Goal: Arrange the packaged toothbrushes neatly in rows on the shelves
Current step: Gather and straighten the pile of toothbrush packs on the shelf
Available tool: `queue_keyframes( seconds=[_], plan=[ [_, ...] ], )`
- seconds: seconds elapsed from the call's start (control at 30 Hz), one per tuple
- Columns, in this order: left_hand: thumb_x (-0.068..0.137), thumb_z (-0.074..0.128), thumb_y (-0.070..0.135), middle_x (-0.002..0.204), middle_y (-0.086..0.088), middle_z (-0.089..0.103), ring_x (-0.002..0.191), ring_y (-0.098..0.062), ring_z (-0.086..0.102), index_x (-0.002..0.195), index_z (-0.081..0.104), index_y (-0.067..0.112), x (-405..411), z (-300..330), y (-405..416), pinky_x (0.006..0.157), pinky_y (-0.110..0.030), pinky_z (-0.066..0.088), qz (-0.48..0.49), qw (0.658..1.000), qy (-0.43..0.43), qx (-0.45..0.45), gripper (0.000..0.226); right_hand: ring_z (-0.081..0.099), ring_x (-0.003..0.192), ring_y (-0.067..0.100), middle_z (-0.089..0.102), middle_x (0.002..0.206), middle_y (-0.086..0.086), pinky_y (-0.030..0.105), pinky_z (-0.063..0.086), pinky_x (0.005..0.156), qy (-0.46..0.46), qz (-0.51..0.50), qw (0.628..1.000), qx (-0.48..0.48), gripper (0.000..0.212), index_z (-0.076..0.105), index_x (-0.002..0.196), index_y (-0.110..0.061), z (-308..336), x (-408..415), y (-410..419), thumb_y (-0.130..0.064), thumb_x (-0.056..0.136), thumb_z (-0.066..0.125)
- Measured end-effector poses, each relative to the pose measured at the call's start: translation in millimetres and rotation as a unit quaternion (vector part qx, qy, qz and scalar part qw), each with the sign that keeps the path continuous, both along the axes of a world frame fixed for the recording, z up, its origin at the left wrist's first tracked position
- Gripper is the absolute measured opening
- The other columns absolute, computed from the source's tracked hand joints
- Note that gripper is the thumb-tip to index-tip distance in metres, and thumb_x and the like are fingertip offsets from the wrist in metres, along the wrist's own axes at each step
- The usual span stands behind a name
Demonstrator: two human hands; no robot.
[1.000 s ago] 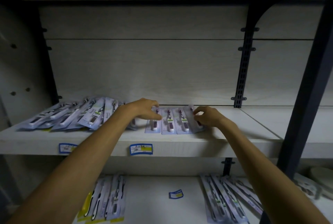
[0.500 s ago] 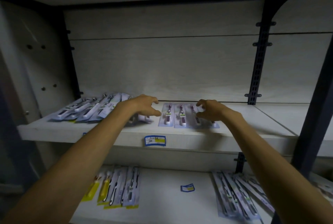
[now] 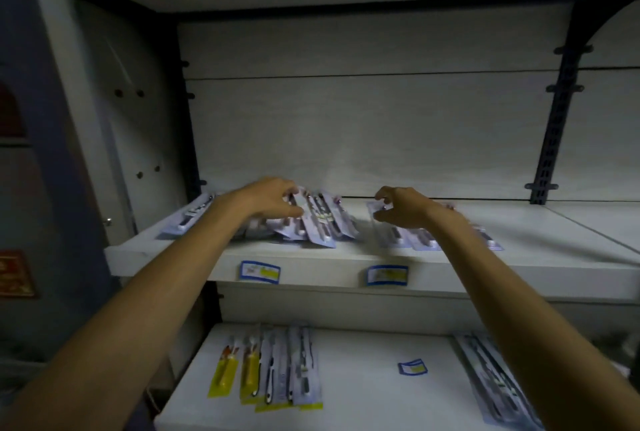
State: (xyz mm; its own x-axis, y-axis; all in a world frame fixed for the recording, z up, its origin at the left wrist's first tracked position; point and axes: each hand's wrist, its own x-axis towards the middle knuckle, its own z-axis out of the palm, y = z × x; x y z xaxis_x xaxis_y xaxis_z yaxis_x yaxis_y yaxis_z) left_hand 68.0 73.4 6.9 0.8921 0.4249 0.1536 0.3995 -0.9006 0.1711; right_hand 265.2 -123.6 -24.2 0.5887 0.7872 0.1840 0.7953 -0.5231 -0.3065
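On the upper shelf a loose pile of blue packaged toothbrushes lies fanned and overlapping. My left hand reaches into that pile and pinches the top end of one tilted pack between thumb and fingers. To the right, a short row of packs lies flat side by side. My right hand hovers over the row's left end with bent fingers, fingertips at the nearest pack; my forearm hides part of the row. One single pack lies apart at the shelf's left end.
The lower shelf carries a tidy row of yellow and blue packs on the left and slanted packs on the right, with a loose price label between. Price tags mark the upper edge. A dark upright stands right.
My view has swung left. My left hand left the tidy row and went to the loose pile, taking hold of a pack. My right hand stayed at the row.
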Motion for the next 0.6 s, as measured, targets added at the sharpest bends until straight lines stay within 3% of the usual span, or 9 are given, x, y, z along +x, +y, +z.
queue_keyframes(
  seconds=[0.27, 0.47, 0.6],
  plan=[
    [0.084, 0.065, 0.046, 0.131, -0.005, 0.058, 0.112, -0.023, 0.058, 0.134, 0.053, 0.024, -48.3, -5.5, 67.9, 0.097, -0.037, 0.047, -0.020, 0.999, -0.029, -0.023, 0.056, 0.056, 0.115, 0.027, 0.055, 0.134, 0.011, 0.038, 0.046, 0.099, -0.021, -0.010, 1.000, 0.010, 0.043, 0.047, 0.133, -0.018, 1.4, -47.3, 56.2, -0.028, 0.093, 0.057],
    [0.087, 0.066, 0.043, 0.139, -0.006, 0.053, 0.119, -0.022, 0.054, 0.140, 0.047, 0.020, -58.4, -12.0, 81.9, 0.096, -0.030, 0.042, -0.037, 0.997, -0.048, -0.055, 0.061, 0.057, 0.113, 0.028, 0.057, 0.131, 0.013, 0.036, 0.044, 0.097, -0.024, -0.056, 0.998, 0.013, 0.040, 0.047, 0.132, -0.015, 3.2, -52.8, 54.0, -0.027, 0.095, 0.055],
    [0.086, 0.066, 0.040, 0.139, -0.009, 0.053, 0.118, -0.023, 0.056, 0.139, 0.048, 0.020, -56.2, -16.7, 80.7, 0.098, -0.032, 0.045, -0.037, 0.995, -0.057, -0.067, 0.059, 0.057, 0.112, 0.030, 0.059, 0.129, 0.015, 0.038, 0.045, 0.099, -0.025, -0.079, 0.996, 0.029, 0.040, 0.048, 0.131, -0.012, -3.1, -47.0, 45.2, -0.028, 0.095, 0.054]
  ],
)
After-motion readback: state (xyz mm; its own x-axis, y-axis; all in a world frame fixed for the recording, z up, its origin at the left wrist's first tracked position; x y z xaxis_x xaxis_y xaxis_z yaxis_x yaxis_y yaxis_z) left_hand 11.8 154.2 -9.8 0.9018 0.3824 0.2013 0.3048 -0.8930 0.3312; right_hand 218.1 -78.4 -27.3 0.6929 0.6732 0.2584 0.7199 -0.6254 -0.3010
